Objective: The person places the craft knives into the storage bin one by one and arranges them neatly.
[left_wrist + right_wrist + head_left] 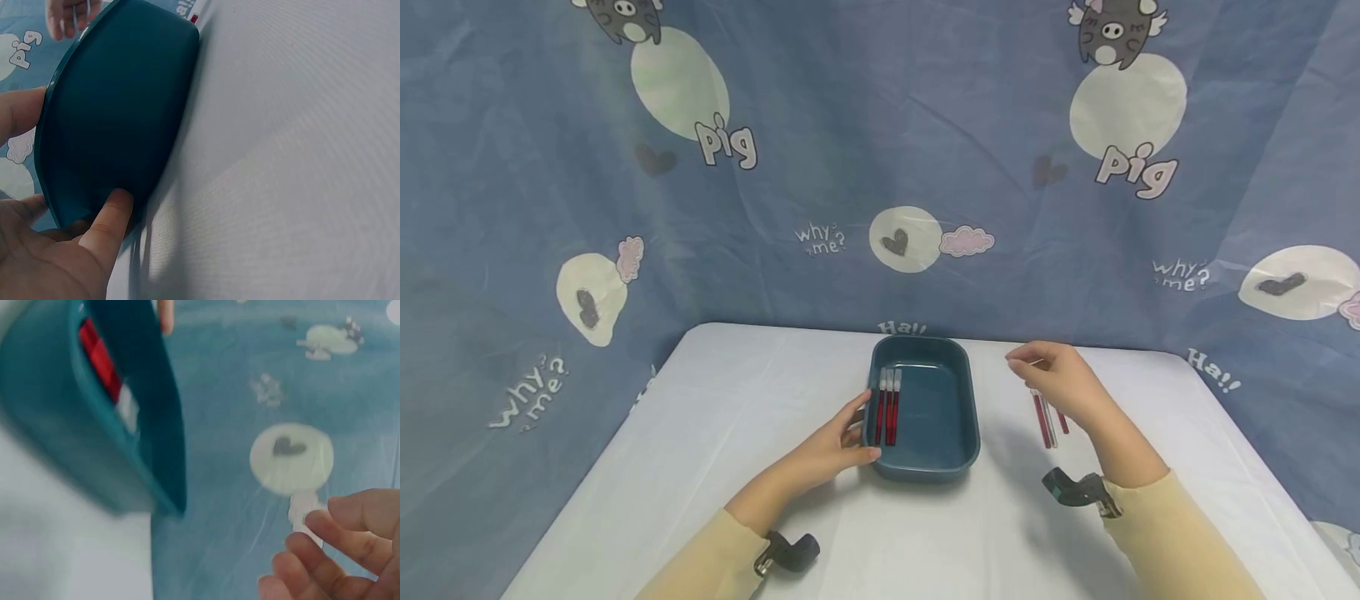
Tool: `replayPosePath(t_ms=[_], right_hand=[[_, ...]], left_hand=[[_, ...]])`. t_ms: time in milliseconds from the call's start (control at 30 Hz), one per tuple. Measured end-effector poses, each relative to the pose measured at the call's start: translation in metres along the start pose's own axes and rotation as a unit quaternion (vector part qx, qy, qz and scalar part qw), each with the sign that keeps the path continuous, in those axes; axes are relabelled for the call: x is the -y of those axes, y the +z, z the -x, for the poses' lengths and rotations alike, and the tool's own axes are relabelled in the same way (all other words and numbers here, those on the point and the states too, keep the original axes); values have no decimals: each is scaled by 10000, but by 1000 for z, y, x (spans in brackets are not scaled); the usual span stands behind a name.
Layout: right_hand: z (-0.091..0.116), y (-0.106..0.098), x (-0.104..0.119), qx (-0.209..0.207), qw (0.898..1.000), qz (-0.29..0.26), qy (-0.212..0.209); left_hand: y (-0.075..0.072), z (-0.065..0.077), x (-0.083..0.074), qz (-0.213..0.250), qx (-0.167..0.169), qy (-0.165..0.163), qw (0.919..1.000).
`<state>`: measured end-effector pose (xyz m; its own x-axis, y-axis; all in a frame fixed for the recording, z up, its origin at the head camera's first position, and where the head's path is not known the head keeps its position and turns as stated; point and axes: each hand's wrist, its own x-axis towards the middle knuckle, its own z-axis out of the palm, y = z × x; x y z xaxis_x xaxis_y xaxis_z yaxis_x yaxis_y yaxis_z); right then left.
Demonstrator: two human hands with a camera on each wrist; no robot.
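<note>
Tray and slim sticks on a white table [760,417], before a printed cloth backdrop [820,167]. The blue-green tray [932,417] stands near the table's middle, its long sides running toward the backdrop. Inside it, three red sticks [890,412] with pale ends lie side by side along the left wall, pale ends toward the backdrop. Right of the tray, apart from it, two further red sticks [1042,421] and a pale, clear-looking stick [1051,429] lie beneath the right hand [1063,379], which partly hides them.

The left hand [831,446] holds the tray by its left side, the fingers well spread: the thumb and some fingers lie at the rim, while another fingertip presses the outer wall. The right hand is raised above the table, thumb and fingertips drawn close together; whether they pinch a stick cannot be told.

The step in hand appears to be the sorting of sticks into the tray, about half done. If the right hand carries a stick, the next move calls for laying it beside the row of three; if not, for a fine pinch on one of those below, with the tray held steady.
</note>
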<state>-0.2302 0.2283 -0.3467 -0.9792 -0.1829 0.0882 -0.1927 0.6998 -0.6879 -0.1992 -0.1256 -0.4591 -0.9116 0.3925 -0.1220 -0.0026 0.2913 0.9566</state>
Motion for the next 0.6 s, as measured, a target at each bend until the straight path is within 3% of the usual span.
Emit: replayPosePath(t_ms=[267, 600], right_hand=[[2, -14, -39, -193, 9996, 183, 78], [-8, -8, -88, -384, 9978, -119, 524]], left_hand=[[-1, 0, 1, 66, 38, -15, 10000], [-1, 0, 2, 102, 49, 31, 9999]])
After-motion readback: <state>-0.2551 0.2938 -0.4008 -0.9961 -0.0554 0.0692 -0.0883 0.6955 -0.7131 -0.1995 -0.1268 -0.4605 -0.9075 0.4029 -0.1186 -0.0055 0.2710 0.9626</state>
